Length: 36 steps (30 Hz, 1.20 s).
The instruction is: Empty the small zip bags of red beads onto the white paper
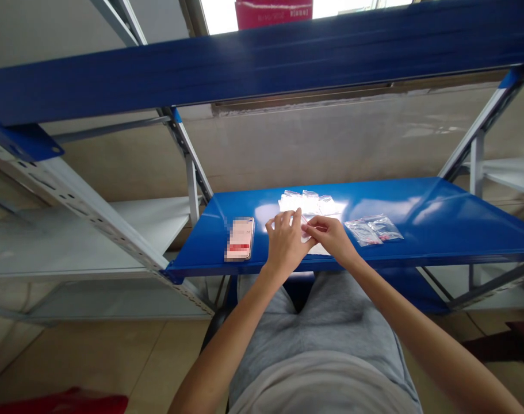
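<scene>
Hands (285,244), clear plastic bag (303,220) half hidden

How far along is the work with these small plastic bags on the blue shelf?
Done, it seems: two clear bags with something red inside lie to the right, apart from the rest. In hand: the left hand and right hand pinch a clear bag between them. Left: a loose group of clear bags lies behind the hands; glare hides whether they are filled.
</scene>
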Each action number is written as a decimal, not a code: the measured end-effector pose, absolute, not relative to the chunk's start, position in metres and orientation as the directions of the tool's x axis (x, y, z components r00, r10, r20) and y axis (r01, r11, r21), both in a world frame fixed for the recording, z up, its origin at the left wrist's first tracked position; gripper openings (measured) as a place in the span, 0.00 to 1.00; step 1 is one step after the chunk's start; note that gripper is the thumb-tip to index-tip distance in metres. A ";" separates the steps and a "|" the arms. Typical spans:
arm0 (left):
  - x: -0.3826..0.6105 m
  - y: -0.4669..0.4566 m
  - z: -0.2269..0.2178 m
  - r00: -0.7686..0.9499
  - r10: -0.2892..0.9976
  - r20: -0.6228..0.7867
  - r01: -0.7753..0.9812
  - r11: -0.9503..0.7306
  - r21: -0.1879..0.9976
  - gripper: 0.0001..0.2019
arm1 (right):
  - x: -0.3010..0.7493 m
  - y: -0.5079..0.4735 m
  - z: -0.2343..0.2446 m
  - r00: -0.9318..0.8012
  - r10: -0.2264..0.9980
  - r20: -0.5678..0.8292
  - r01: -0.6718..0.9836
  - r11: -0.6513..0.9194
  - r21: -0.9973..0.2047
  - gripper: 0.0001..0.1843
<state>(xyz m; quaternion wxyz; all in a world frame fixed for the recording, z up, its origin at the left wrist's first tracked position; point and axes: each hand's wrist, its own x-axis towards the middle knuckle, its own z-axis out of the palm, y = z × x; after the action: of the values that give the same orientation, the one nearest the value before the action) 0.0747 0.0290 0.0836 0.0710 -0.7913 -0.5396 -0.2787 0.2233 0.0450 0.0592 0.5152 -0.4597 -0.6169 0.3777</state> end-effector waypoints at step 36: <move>0.052 0.029 0.084 0.236 0.848 0.474 0.894 -0.381 0.236 0.25 | 0.226 0.045 0.082 -0.306 0.949 0.076 0.079 0.105 -0.991 0.31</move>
<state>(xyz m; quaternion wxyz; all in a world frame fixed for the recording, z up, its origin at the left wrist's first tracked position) 0.0522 0.0293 0.0838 0.0419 -0.7850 -0.5548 -0.2724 0.2261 0.0449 0.0816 0.4159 -0.4173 -0.6159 0.5230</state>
